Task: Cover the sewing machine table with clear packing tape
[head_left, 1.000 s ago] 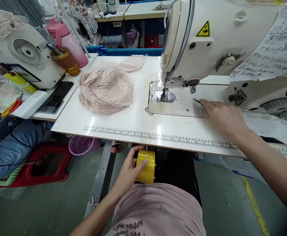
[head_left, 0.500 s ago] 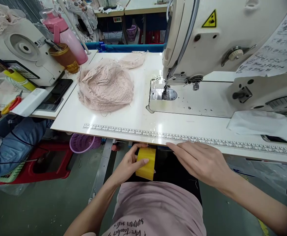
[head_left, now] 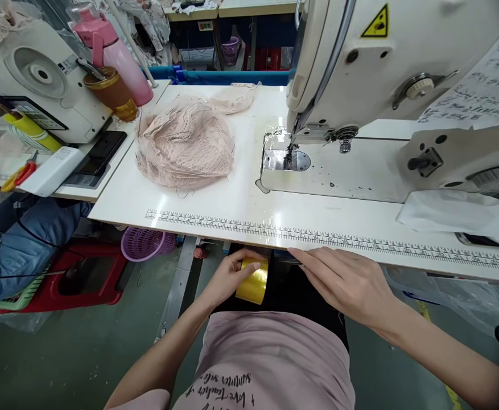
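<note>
One half-curled hand (head_left: 227, 277) on yellow roll (head_left: 254, 283)

A glossy, wide roll of yellow tape (head_left: 253, 287) sits slightly tilted in the left hand (head_left: 231, 278), just below the bench (head_left: 240, 199) edge.
</note>
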### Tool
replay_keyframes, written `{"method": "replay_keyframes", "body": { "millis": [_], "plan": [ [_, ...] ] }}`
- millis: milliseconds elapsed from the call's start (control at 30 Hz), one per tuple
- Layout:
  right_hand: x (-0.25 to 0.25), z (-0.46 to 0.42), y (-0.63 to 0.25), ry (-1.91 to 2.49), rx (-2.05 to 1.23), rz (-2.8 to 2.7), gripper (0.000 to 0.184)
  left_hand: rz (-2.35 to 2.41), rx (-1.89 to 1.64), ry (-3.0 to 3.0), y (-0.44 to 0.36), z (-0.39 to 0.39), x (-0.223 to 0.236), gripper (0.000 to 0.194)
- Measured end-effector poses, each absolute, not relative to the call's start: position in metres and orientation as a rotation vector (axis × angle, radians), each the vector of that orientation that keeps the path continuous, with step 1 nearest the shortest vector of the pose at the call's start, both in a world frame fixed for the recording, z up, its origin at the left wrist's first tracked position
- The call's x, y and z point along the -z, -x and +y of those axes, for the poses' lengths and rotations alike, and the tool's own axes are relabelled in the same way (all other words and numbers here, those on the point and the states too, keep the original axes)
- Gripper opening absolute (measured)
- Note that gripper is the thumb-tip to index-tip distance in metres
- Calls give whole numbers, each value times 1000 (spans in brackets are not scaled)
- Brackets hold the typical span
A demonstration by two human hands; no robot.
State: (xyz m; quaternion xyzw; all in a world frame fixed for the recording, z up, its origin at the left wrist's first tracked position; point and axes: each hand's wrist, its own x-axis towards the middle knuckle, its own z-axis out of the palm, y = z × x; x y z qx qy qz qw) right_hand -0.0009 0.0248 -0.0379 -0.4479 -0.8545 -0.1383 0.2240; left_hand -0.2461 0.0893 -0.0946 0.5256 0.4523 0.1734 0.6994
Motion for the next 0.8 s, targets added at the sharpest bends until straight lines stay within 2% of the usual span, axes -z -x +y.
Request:
{"method": "replay_keyframes", "body": {
  "millis": [67, 200, 367, 800],
  "plan": [
    [41, 21, 2, 1244, 381, -2378, 36, 930, -391, -1101, 248, 89, 96, 31],
    [48, 17, 4, 1245, 453, -2422, 38, 851, -394, -948, 252, 84, 98, 37],
    [54, 18, 9, 1235, 581, -2479, 36, 833, -462, -857, 251, 76, 100, 32],
    [62, 26, 24, 1183, 625, -2519, 32, 769, -484, -722, 249, 71, 99, 22]
  ]
}}
